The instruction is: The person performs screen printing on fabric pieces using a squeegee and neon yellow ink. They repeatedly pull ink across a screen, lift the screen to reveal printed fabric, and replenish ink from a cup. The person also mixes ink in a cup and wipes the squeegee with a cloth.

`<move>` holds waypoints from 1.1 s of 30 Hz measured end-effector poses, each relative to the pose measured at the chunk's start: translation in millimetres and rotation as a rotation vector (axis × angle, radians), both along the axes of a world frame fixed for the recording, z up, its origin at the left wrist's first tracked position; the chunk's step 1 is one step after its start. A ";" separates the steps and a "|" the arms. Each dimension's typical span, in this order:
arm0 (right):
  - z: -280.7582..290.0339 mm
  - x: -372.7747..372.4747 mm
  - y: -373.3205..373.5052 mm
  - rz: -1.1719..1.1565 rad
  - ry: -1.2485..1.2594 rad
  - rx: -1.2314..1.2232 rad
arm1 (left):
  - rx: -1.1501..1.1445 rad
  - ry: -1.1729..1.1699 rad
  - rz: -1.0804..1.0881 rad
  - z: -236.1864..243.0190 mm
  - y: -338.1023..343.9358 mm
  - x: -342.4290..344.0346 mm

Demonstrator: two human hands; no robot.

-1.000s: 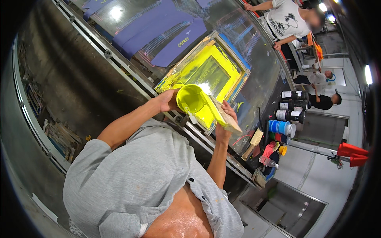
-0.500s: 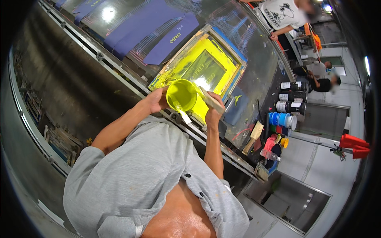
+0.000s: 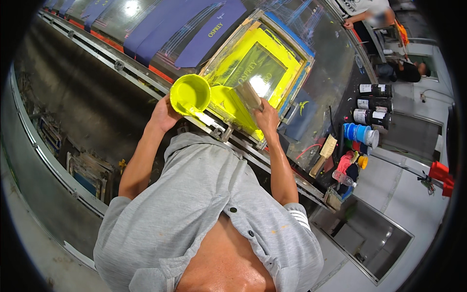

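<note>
My left hand (image 3: 164, 116) grips a yellow-coated pot (image 3: 188, 90), which has yellow inside and a pale flat scraper (image 3: 198, 109) leaning out over its rim toward me. My right hand (image 3: 265, 116) is closed on the wooden handle of a squeegee (image 3: 248, 95), held tilted over the near part of a screen frame (image 3: 298, 72); whether the blade touches the mesh I cannot tell. Bright yellow ink coats much of the screen around a translucent middle panel with lettering, and a thicker patch of it lies beside the squeegee. The frame rests on the long printing table, just beyond its metal rail.
Purple cut pieces (image 3: 170, 22) lie along the table (image 3: 323, 63). Several black tubs (image 3: 373, 103), blue containers (image 3: 356, 132), a brush (image 3: 325, 153) and a plastic bottle (image 3: 343, 178) crowd the right end. Two people (image 3: 408, 71) (image 3: 357, 23) are at the upper right. A metal rail (image 3: 119, 64) borders the near edge.
The pot has moved left, apart from the squeegee, which has swung down to the right of it over the screen. The view has shifted, and the people at upper right have moved.
</note>
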State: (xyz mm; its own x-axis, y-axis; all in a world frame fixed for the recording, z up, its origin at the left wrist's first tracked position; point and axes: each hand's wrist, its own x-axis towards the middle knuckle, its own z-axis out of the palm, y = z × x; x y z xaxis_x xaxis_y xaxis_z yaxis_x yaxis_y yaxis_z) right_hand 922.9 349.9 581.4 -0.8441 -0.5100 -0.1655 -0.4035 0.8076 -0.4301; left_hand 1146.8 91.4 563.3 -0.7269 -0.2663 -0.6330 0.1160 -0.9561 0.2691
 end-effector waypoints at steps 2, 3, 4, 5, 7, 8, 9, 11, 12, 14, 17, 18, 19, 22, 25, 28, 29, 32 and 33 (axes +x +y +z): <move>3.4 -5.4 -15.0 0.010 -0.023 0.046 | -0.033 -0.049 0.032 -3.0 -2.6 6.4; 2.7 -9.9 -22.5 0.015 -0.034 0.059 | -0.033 -0.050 0.042 -1.0 -2.6 7.2; 2.1 -13.2 -29.3 0.020 -0.045 0.072 | -0.032 -0.050 0.052 0.9 -1.2 6.7; 2.0 -14.7 -35.2 0.051 -0.028 0.044 | -0.031 -0.051 0.061 3.2 0.9 5.6; 2.5 -16.4 -45.3 0.112 0.014 -0.011 | -0.012 -0.038 0.077 8.1 5.4 4.8; 2.1 -16.9 -50.6 0.140 -0.006 -0.025 | -0.006 -0.025 0.077 1.7 6.7 6.2; 3.4 -15.9 -56.5 0.170 -0.024 -0.010 | 0.003 -0.010 0.076 0.1 8.3 5.2; 6.4 -10.7 -69.9 0.229 -0.059 0.021 | 0.010 -0.024 0.093 -2.0 11.4 4.8; 4.9 -11.2 -75.3 0.252 -0.089 0.044 | 0.001 -0.037 0.092 2.3 12.7 3.6; 0.4 -14.0 -85.7 0.298 -0.150 0.089 | -0.008 -0.053 0.099 4.4 12.8 2.4; -10.5 -40.8 -88.2 0.337 -0.363 0.143 | -0.025 -0.041 0.095 1.5 11.0 3.4; -13.8 -53.7 -89.4 0.339 -0.448 0.133 | -0.043 -0.021 0.083 -1.6 8.9 3.6; -15.2 -65.8 -91.0 0.344 -0.531 0.125 | -0.061 0.001 0.075 -1.3 7.5 4.0; -12.0 -83.8 -81.6 0.303 -0.725 0.126 | -0.016 -0.082 0.085 0.6 9.5 1.5; -1.9 -85.6 -56.5 0.206 -0.861 -0.032 | 0.003 -0.087 0.058 0.9 10.3 -0.8; 2.5 -70.6 -21.2 0.099 -0.904 -0.350 | 0.005 -0.029 -0.014 -6.3 5.5 -1.0; 8.7 -62.9 -12.7 0.058 -0.924 -0.462 | -0.004 -0.023 -0.029 -9.4 3.2 -1.5; 25.2 -32.7 16.3 -0.027 -0.845 -0.752 | -0.015 -0.019 -0.093 -13.3 3.9 -4.9; 26.4 -20.5 21.7 -0.043 -0.794 -0.841 | -0.019 -0.029 -0.120 -13.8 3.9 -5.7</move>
State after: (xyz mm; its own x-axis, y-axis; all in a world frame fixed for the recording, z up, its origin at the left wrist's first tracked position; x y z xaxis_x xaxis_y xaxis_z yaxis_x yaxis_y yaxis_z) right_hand 902.4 371.6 607.9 -0.6741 -0.6840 -0.2789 0.2416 0.1526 -0.9583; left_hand 1141.1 95.3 549.5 -0.7359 -0.1909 -0.6496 -0.0066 -0.9574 0.2888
